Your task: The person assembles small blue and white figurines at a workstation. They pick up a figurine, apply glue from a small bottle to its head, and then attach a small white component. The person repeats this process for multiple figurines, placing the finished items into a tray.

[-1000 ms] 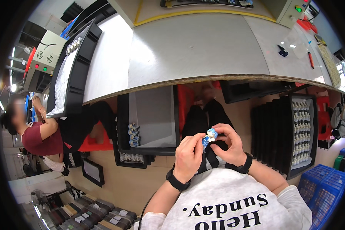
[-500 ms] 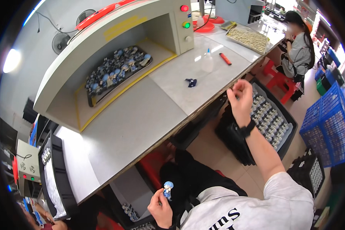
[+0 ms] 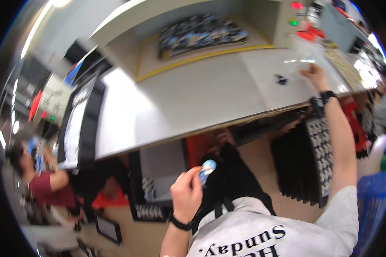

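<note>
The left hand (image 3: pixel 186 195) has its grip closed on a small blue-and-white part (image 3: pixel 207 167), pinched between thumb and fingers and held up in front of the chest, below the near edge of the table (image 3: pixel 193 103). The right hand (image 3: pixel 315 75) is stretched far out over the table toward its right end, fingers curled at a clear, blurred sheet or bag (image 3: pixel 306 58); whether that grip has closed on anything I cannot tell. A small dark piece (image 3: pixel 281 79) lies on the table just left of that hand. This looks like a fetching step: one part kept ready in the left hand while the right goes for something on the table. The next move would call for a sure hold with the right hand and bringing it back to meet the part. Compared with half a second ago, the right hand has gone from hanging above the black tray (image 3: pixel 319 150) of small parts to reaching onto the table, while the left has kept its part, and the view has swung.
</note>
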Tool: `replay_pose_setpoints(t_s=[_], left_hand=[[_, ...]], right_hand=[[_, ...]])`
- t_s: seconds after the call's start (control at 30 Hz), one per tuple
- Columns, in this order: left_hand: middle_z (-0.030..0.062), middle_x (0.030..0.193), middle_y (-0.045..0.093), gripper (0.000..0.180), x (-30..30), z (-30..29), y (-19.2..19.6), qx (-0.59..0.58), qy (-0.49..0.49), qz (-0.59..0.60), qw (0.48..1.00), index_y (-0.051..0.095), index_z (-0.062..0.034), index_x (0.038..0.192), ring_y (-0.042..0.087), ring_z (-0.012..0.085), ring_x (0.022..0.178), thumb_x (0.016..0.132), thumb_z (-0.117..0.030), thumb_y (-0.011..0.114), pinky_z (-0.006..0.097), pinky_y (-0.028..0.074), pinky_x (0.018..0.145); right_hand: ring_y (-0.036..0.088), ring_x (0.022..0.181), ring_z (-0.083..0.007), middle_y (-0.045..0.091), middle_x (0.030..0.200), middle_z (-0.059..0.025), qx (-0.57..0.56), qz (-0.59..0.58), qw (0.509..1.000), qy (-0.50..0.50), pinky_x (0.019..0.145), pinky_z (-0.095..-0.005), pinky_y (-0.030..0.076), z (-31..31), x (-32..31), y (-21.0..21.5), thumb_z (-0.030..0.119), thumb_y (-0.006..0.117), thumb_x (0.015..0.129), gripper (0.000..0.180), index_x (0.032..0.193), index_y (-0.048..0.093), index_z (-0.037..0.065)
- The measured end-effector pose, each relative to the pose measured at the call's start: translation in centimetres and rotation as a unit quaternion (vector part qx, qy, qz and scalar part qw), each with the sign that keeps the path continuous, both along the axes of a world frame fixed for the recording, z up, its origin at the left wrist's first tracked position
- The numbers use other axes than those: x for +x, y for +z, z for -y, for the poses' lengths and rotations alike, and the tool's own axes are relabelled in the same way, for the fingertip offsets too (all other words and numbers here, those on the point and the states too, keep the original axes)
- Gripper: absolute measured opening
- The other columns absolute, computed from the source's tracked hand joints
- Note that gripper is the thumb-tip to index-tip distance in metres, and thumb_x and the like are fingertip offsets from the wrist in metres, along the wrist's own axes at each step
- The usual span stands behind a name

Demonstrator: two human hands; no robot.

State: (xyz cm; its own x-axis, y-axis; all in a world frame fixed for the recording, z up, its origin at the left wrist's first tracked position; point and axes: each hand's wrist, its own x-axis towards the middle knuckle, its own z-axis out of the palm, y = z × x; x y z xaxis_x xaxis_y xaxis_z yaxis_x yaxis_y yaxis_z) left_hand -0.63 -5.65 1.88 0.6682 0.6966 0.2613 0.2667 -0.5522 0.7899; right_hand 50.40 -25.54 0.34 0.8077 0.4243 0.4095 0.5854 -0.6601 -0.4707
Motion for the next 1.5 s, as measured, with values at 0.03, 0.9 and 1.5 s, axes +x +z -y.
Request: replay_pose_setpoints(t_s=[0.03,0.9,1.5], left_hand=[[0.0148,0.067,0.058,0.013,-0.5,0.0,0.3,0.005,0.012,-0.011,1.000,0.063,0.0000,0.090,0.057,0.0263,0.060,0.080,0.002,0.055,0.032,0.044,0.055],[0.0102,0.070,0.061,0.014,-6.4,-1.3,-2.4,-0.056,0.037,-0.034,0.997,0.064,0.0029,0.093,0.057,0.0144,0.059,0.080,0.002,0.059,0.024,0.045,0.056],[0.0106,0.071,0.062,0.014,-7.8,-1.6,-3.7,-0.055,0.101,-0.018,0.993,0.064,0.0025,0.090,0.059,0.0161,0.061,0.077,0.004,0.059,0.025,0.047,0.058]], right_hand=[[0.041,0.053,-0.0134,0.046,0.055,-0.0033,0.002,0.029,1.000,-0.002,0.049,-0.0329,0.034,0.0,-0.3,0.4,0.035,0.073,0.070,0.040,0.069,0.052,0.001],[0.058,0.081,-0.0277,0.060,0.089,-0.0113,-0.018,-0.330,0.747,0.577,0.070,-0.0341,0.047,-12.0,-34.6,-0.8,0.008,0.070,0.071,0.032,0.101,0.059,0.002],[0.059,0.078,-0.0285,0.058,0.087,-0.0126,-0.073,-0.291,0.747,0.593,0.068,-0.0344,0.049,-14.0,-36.0,-0.7,0.008,0.068,0.072,0.029,0.098,0.060,0.000]])
